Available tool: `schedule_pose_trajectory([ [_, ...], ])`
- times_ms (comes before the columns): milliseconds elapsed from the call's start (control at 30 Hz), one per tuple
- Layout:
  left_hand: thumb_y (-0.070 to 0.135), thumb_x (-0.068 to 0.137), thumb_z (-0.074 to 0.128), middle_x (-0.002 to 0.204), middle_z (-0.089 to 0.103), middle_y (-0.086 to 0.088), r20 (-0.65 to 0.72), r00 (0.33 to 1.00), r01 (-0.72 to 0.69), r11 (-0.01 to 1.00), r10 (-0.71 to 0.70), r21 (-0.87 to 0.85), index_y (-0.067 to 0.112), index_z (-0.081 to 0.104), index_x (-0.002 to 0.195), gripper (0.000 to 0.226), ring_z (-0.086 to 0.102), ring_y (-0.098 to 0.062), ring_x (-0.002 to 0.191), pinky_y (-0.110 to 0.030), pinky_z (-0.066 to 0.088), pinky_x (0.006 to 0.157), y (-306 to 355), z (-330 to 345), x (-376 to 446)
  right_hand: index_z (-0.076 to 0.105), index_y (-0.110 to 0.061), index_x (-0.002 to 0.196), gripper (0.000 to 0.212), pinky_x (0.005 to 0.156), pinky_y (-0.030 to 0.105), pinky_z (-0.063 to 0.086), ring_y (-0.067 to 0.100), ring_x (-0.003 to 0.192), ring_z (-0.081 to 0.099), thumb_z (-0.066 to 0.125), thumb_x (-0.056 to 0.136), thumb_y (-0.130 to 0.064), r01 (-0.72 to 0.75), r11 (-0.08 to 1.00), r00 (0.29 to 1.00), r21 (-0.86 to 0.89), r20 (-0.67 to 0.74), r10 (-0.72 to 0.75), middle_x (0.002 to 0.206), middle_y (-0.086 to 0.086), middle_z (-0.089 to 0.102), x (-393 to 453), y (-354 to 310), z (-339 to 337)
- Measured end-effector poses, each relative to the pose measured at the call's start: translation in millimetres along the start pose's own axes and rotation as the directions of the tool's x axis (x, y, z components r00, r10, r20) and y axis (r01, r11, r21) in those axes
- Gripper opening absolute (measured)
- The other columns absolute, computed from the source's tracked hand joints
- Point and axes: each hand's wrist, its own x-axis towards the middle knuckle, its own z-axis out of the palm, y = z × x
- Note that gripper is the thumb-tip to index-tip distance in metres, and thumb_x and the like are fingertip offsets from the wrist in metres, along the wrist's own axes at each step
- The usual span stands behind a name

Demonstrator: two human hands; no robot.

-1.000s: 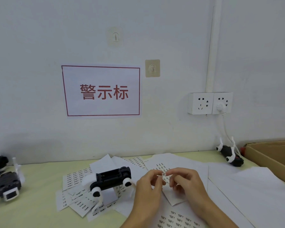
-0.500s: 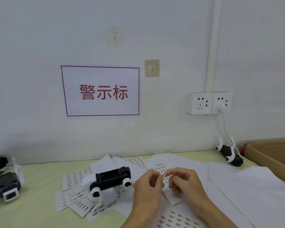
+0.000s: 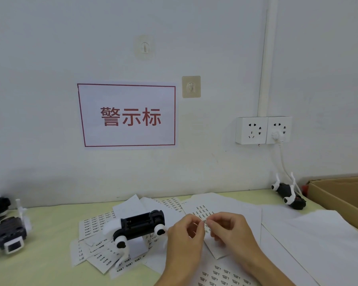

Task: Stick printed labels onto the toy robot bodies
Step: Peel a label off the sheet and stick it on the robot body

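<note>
A small printed label (image 3: 205,221) is pinched between the two hands, which meet fingertip to fingertip just above the desk (image 3: 50,265) at lower centre. The left hand (image 3: 185,238) has its thumb and forefinger curled onto the label's left edge; the right hand (image 3: 232,230) pinches its right edge in the same way, the remaining fingers loosely curled below. Under and around the hands lie label sheets (image 3: 203,209) printed with rows of small dark text (too small to read), scattered and overlapping with plain white paper (image 3: 318,234). Just left of the left hand stands a black toy robot body (image 3: 142,223) with white limbs, resting on the sheets and apart from both hands. Another toy robot (image 3: 6,230) sits at the far left edge of the desk, somewhat blurred, and a third (image 3: 288,193) lies near the wall on the right, beside an open cardboard box (image 3: 339,195). On the wall hang a red-bordered sign (image 3: 128,115), two adhesive hooks (image 3: 191,86) and a double socket (image 3: 264,130) with a white cable plugged in.
</note>
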Motion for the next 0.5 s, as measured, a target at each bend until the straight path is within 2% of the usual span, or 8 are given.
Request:
schedule_pose_trajectory([
  [200, 0.02, 0.093, 0.068, 0.069, 0.068, 0.013, 0.022, 1.0, 0.001, 0.999, -0.002, 0.042, 0.025, 0.07, 0.073, 0.021, 0.06, -0.003, 0.065, -0.013, 0.044, 0.059, 0.7, 1.6, 0.1, 0.076, -0.012, 0.071, 0.019, 0.056, 0.017, 0.046, 0.007, 0.054, 0.058, 0.071, 0.089, -0.006, -0.005, 0.999, 1.0, -0.04, -0.025, 0.004, 0.059, 0.003, 0.067, -0.7, -0.8, 0.7],
  [267, 0.022, 0.094, 0.066, 0.071, 0.07, 0.012, 0.025, 1.0, 0.003, 0.998, -0.004, 0.055, 0.023, 0.073, 0.075, 0.02, 0.061, -0.003, 0.068, -0.013, 0.044, 0.06, 0.9, 1.5, 0.6, 0.075, -0.012, 0.07, 0.019, 0.056, 0.017, 0.047, 0.006, 0.053, 0.058, 0.071, 0.088, -0.006, -0.009, 0.998, 0.999, -0.061, -0.047, 0.007, 0.058, 0.002, 0.067, -0.3, -0.5, 2.2],
  [333, 0.023, 0.096, 0.062, 0.065, 0.067, 0.007, 0.03, 1.0, -0.003, 0.996, 0.0, 0.085, 0.02, 0.072, 0.07, 0.027, 0.057, -0.005, 0.064, -0.015, 0.041, 0.058, 1.0, 1.9, 0.2, 0.075, -0.011, 0.071, 0.019, 0.057, 0.017, 0.047, 0.005, 0.054, 0.058, 0.071, 0.088, -0.006, -0.016, 0.996, 0.998, -0.084, -0.063, 0.011, 0.058, 0.003, 0.067, 0.3, -0.1, 3.3],
  [433, 0.024, 0.099, 0.056, 0.047, 0.047, 0.009, 0.033, 0.999, 0.0, 0.991, -0.005, 0.136, 0.021, 0.049, 0.05, 0.05, 0.041, -0.009, 0.051, -0.018, 0.03, 0.051, 3.0, 3.0, -1.9, 0.075, -0.011, 0.071, 0.018, 0.058, 0.017, 0.048, 0.005, 0.054, 0.057, 0.071, 0.088, -0.008, -0.025, 0.994, 0.998, -0.106, -0.066, 0.018, 0.059, 0.004, 0.067, 0.5, 0.3, 3.9],
  [500, 0.025, 0.101, 0.053, 0.045, 0.041, 0.008, 0.019, 1.0, 0.015, 0.991, -0.018, 0.136, 0.021, 0.039, 0.047, 0.056, 0.035, -0.01, 0.048, -0.02, 0.027, 0.049, 4.5, 3.7, -3.4, 0.075, -0.013, 0.071, 0.018, 0.058, 0.017, 0.048, 0.004, 0.054, 0.057, 0.071, 0.088, -0.009, -0.028, 0.992, 0.998, -0.125, -0.056, 0.021, 0.059, 0.003, 0.067, 0.7, 0.5, 4.2],
])
